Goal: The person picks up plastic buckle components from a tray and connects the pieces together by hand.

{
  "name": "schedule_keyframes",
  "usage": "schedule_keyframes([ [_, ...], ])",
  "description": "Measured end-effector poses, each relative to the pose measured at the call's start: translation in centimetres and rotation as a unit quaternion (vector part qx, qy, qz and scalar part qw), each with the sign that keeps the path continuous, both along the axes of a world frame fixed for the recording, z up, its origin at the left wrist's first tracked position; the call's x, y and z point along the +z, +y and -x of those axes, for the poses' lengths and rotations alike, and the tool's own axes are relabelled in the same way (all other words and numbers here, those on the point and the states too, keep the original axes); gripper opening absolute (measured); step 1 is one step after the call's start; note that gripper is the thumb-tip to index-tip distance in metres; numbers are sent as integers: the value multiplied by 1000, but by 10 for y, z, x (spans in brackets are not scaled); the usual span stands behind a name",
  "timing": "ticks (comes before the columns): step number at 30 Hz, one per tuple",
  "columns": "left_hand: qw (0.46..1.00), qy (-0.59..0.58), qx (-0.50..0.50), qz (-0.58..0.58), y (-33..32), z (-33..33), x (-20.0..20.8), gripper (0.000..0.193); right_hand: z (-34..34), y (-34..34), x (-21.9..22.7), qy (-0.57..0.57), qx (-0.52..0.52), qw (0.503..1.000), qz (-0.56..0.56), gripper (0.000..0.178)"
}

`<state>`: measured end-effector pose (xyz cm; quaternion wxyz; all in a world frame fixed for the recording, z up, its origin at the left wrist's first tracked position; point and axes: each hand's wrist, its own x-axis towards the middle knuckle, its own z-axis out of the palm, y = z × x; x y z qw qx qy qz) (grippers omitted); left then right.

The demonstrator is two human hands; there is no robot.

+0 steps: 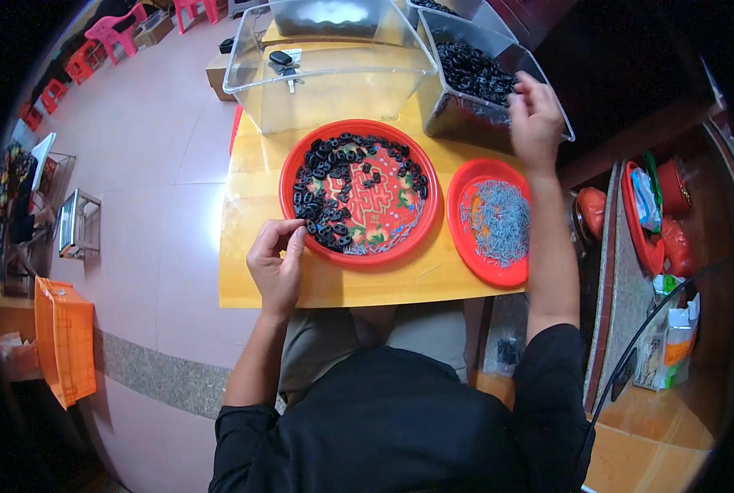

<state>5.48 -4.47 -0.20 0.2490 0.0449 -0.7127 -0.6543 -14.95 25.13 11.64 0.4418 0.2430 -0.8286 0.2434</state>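
Observation:
A round red tray (pixel 430 215) with a printed pattern stands on the yellow table, with small black plastic pieces (pixel 324 160) along its left and far sides. At its left rim my left hand (pixel 275 261) is closed, thumb and forefinger close together beside the pieces; anything between them is too small to make out. My right hand (pixel 536 123) is over the near right part of a clear plastic bin (pixel 466 122) heaped with more black pieces (pixel 475 74). Its fingers are curled together, and what they hold is unclear. A smaller red tray (pixel 457 236) of thin metal pins (pixel 501 223) lies beside my right forearm.
Behind the round tray stands a clear plastic box (pixel 334 86) with a car key (pixel 283 62) in view. Along the right is a shelf with red containers (pixel 671 185) and bags (pixel 673 349). An orange crate (pixel 64 341) and a metal step stool (pixel 79 223) stand at left.

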Motion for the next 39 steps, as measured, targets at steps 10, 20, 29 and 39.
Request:
schedule_keyframes([
  [10,998,32,48,23,4,1,-8,5,-54,-96,-100,-227,181,923,-252,11],
  [20,977,66,-14,204,21,7,18,7,-57,-91,-106,-238,134,947,-167,8],
  [29,850,-39,-205,483,74,57,11,20,-118,-70,-73,-346,205,912,82,8],
  [39,884,-82,-219,405,48,83,7,10,-141,-41,-77,-405,209,876,155,12],
])
